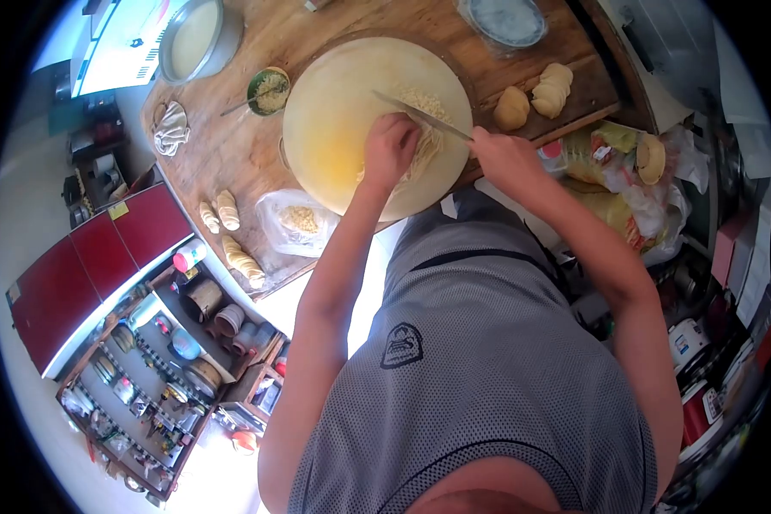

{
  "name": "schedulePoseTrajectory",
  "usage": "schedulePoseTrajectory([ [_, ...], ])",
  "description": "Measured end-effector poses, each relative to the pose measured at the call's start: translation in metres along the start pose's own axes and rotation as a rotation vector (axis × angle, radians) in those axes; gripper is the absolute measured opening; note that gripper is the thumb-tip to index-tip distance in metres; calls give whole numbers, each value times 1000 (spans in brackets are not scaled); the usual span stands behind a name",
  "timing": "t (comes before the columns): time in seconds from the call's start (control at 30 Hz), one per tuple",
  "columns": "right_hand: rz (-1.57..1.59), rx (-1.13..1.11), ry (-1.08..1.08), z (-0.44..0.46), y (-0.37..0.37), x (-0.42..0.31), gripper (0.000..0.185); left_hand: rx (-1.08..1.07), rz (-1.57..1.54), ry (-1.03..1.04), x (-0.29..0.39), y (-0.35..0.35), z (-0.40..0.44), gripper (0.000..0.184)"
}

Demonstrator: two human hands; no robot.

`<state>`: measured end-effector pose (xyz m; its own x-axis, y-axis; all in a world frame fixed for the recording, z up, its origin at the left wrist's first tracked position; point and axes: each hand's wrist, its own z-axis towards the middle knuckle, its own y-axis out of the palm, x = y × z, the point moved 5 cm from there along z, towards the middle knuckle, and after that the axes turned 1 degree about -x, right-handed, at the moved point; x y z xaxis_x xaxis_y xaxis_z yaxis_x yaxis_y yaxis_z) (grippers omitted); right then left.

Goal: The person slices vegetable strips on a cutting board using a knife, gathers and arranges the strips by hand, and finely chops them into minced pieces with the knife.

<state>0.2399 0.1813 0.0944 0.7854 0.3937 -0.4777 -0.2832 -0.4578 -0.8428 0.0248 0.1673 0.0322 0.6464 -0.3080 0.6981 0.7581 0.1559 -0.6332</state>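
A round pale cutting board [317, 120] lies on the wooden table. My right hand [507, 161] grips the handle of a kitchen knife [428, 117], whose blade points left across the board. Beside the blade, my left hand [392, 146] rests with curled fingers; its fingertips are hidden, so what they hold cannot be made out. Finely cut pale shreds [427, 103] lie beyond the knife, and longer pale strips [426, 156] lie on the near side, by my left hand.
Left of the board are a bowl of chopped food [271, 91], a large metal pot [199, 43], a cloth [171, 128] and a plastic bag [300, 220] with pale bits. Pale rolls [242, 261] lie near the left edge. Sliced pieces [552, 91] sit at right.
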Motion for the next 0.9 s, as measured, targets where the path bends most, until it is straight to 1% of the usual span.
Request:
schedulePoseTrajectory([
  [0.07, 0, 24, -9, -16, -7, 1, 24, 4, 1, 10, 2, -1, -1, 10],
  [0.13, -48, -20, 48, -29, -11, 6, 24, 6, -2, 1, 2, 0, -1, 10],
  [0.27, -36, -91, 77, -32, 3, 11, 23, -1, 3, -18, 3, -2, -1, 10],
  [0.33, -1, -62, 42, -14, 14, 6, 24, -11, 1, -27, 3, -2, -2, 10],
  [0.47, 9, -34, 25, -1, 8, 3, 24, 1, -6, -15, 3, -1, 1, 10],
  [0.5, 3, -38, 23, -1, 4, 4, 25, 0, -10, -6, 4, 0, 1, 10],
  [0.57, -5, -48, 15, -4, -2, 4, 25, 8, -39, -54, 1, 1, -2, 10],
  [0.67, -23, -45, 52, -25, -19, 0, 25, 28, -33, -54, 1, 0, -3, 10],
  [0.73, -24, -184, 121, -37, -20, 2, 25, 29, -31, -51, 2, 0, -3, 10],
  [0.77, -24, -187, 120, -34, -11, 4, 25, 29, -30, -42, 3, -1, -3, 10],
  [0.83, 2, -79, 70, -24, 8, 6, 25, 5, -10, -48, 0, -1, -2, 10],
  [0.9, 26, -75, 65, -12, 14, 1, 25, -16, 16, -35, 0, -1, 0, 10],
])
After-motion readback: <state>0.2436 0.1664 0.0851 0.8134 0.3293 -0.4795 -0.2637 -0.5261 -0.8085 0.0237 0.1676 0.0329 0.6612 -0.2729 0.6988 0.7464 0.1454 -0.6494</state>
